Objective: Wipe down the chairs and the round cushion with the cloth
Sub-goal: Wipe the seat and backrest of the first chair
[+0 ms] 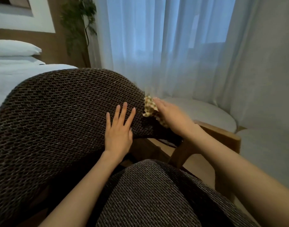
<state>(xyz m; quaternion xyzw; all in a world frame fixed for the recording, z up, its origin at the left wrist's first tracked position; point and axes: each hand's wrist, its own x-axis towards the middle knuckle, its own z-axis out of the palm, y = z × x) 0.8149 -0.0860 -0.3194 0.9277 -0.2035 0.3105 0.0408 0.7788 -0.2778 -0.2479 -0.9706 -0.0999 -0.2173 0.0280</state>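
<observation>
- the right hand [171,117] is pressing the cloth [150,104] against the right edge of the chair back [58,112]; its grip is lying apart, with the fingers nearly straight over the fabric.
- the cloth, pale with a small dark pattern, is bunching out above and below that hand and touching the weave.
- the left hand [119,131] is resting flat on the chair back just beside the cloth, grip apart, fingers spread and straight.
- a second woven panel [156,194] is sitting in the near foreground; cannot tell whether it belongs to the same chair.
- a wooden armrest [222,135] is showing below the right wrist.
- the round cushion [206,112], white, is lying beyond the right hand, beside the curtain [173,46].
- a bed [17,74] is standing at the left.
</observation>
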